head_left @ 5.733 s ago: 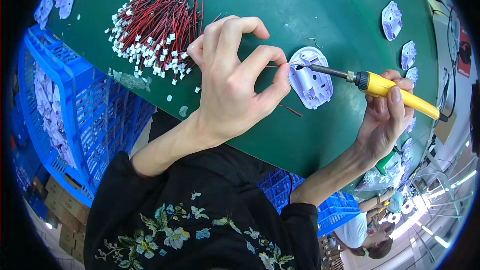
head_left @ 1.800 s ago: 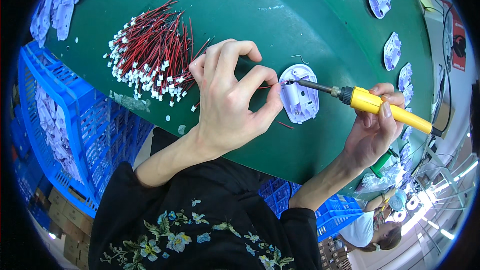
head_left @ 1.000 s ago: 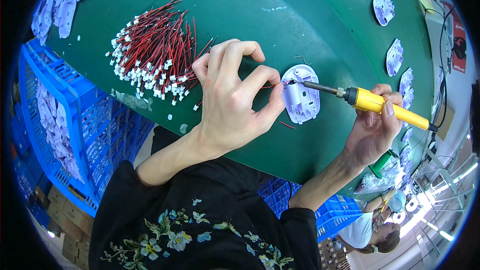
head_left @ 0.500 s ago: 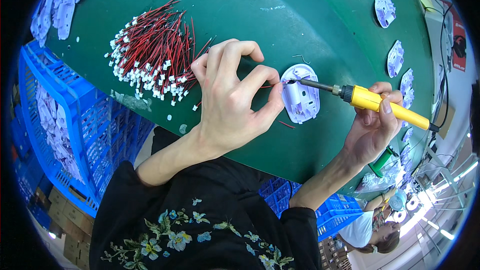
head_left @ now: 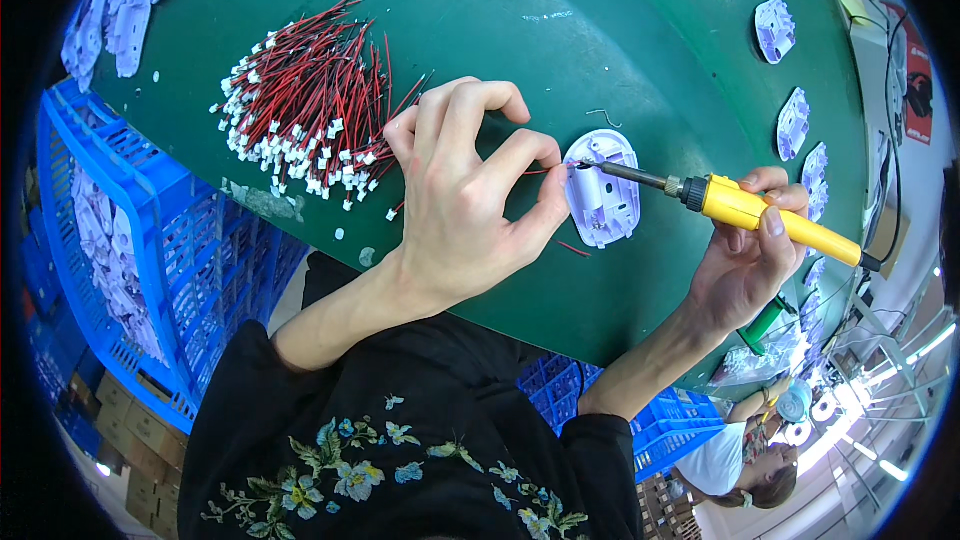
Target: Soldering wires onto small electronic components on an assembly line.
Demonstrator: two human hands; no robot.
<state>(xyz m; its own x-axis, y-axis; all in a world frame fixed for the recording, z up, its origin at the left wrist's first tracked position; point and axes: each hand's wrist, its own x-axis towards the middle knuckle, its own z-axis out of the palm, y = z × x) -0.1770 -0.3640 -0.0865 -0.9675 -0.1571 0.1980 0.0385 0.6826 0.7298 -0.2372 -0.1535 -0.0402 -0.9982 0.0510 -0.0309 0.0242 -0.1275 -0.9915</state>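
Note:
A pale lilac plastic housing [head_left: 607, 202] lies on the green tabletop in front of me. My left hand [head_left: 465, 175] is at its left edge, thumb and forefinger pinched on a thin red wire [head_left: 537, 172] whose end reaches the housing. In my right hand [head_left: 750, 250] is a yellow-handled soldering iron [head_left: 745, 204], pointing left. Its tip meets the upper left part of the housing, close to the wire's end. A heap of red and black wires with white connectors [head_left: 310, 120] lies left of my left hand.
More lilac housings [head_left: 775, 30] line the table's right side. Others are stacked at the far left [head_left: 130, 20]. A blue crate [head_left: 120, 240] full of parts stands left of the table. A green-handled tool [head_left: 768, 325] lies beyond my right wrist. A person [head_left: 735, 460] is at lower right.
The housings along the right side have shifted very slightly. My hands, the wire and the soldering iron keep almost the same places.

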